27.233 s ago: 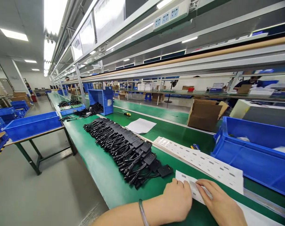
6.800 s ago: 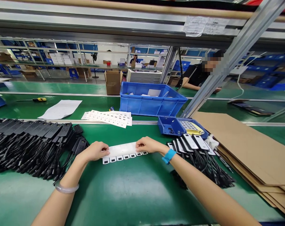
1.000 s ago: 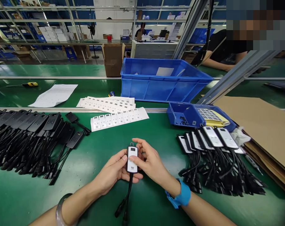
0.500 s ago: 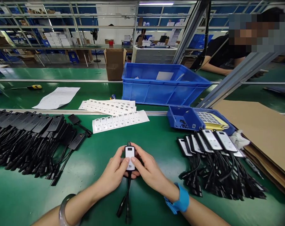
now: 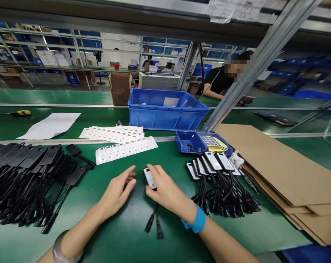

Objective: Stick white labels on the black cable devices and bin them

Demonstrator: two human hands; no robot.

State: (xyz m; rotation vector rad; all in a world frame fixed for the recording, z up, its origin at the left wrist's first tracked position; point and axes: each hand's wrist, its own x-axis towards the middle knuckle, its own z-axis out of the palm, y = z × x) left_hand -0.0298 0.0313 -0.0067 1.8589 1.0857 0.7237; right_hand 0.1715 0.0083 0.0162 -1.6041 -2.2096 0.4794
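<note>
Caught with one white-fronted unit (image 5: 149, 179) in the right hand (image 5: 165, 185), nothing in the left hand (image 5: 116, 190)

Had the right fingers narrowed around that unit from its right side, with the forefinger near the top end and the thumb down by the lower end. Couldn't tell if it was lifted clear of the green counter (image 5: 118, 241) or just resting there. Saw the left hand just to the left, not touching, with a wide gap between thumb and forefinger

Main thing to look at, imo: the angle. Found the unit's long axis pointing mostly away from the body, top end leaning left, with two dark cable ends (image 5: 154, 226) trailing back toward the near edge. Spotted the pile of white-fronted units (image 5: 213, 160) off to the right, past the right wrist, so would call the right hand the nearer one by far

Counted the left hand as closer to the plain black units (image 5: 49, 156) heaped on the left. Also noticed a label sheet (image 5: 127, 149) lying just beyond the left fingertips, and a small blue tray (image 5: 189, 149) behind the right-hand pile, with a bigger blue bin (image 5: 165, 118) further back
</note>
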